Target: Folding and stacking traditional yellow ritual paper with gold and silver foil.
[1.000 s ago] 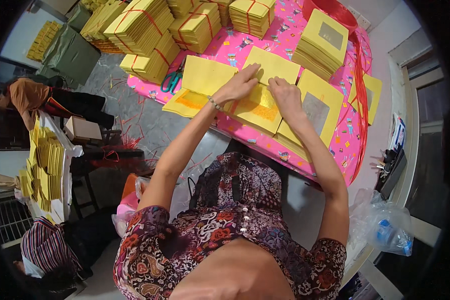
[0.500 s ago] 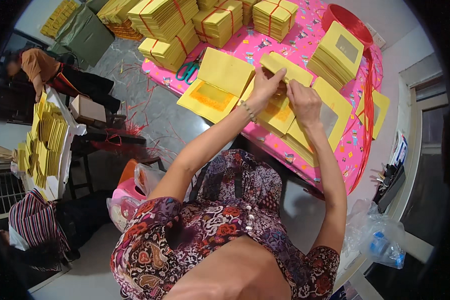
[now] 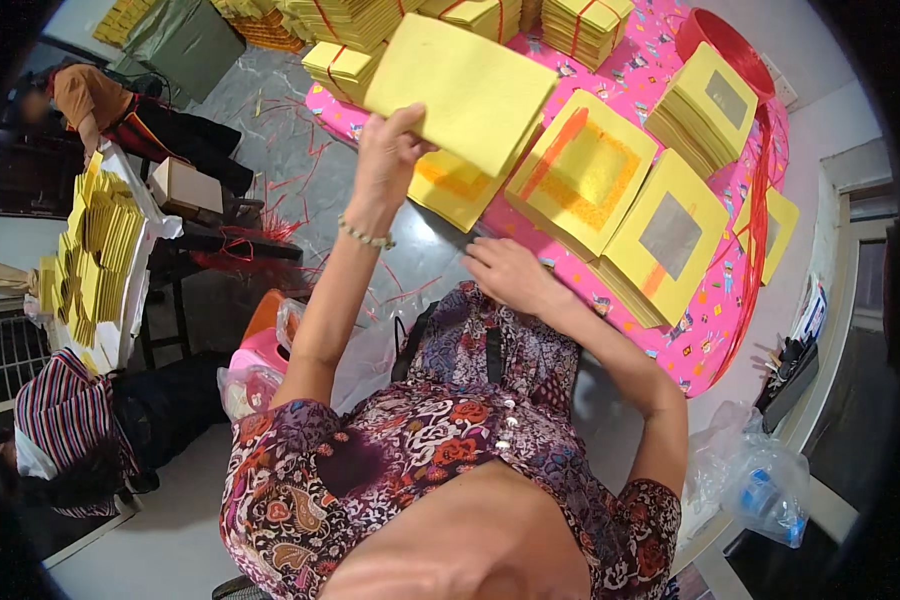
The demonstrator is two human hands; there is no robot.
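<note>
My left hand [image 3: 390, 160] pinches the near-left corner of a folded yellow paper sheet [image 3: 460, 90], thumb on top. The sheet is over the left pile of yellow papers [image 3: 455, 190], whose orange-marked front part shows beneath. Whether it rests on that pile I cannot tell. My right hand [image 3: 510, 272] is at the table's near edge, fingers stretched out and nothing in them. Beyond it lies a middle stack of yellow paper [image 3: 582, 178] with an orange-bordered square. To its right stands another stack with a grey square [image 3: 667, 240].
Bundles tied with red string [image 3: 585, 28] line the far side of the pink patterned tablecloth [image 3: 695, 350]. At the right are a taller paper stack [image 3: 705, 100], red strands [image 3: 755, 210] and a red basin [image 3: 725, 45]. Two people work around a paper-laden table [image 3: 100, 270] at left.
My left hand has carried the folded sheet from the middle stack leftward over the left pile. The right hand has let go and drawn back to the near edge.
</note>
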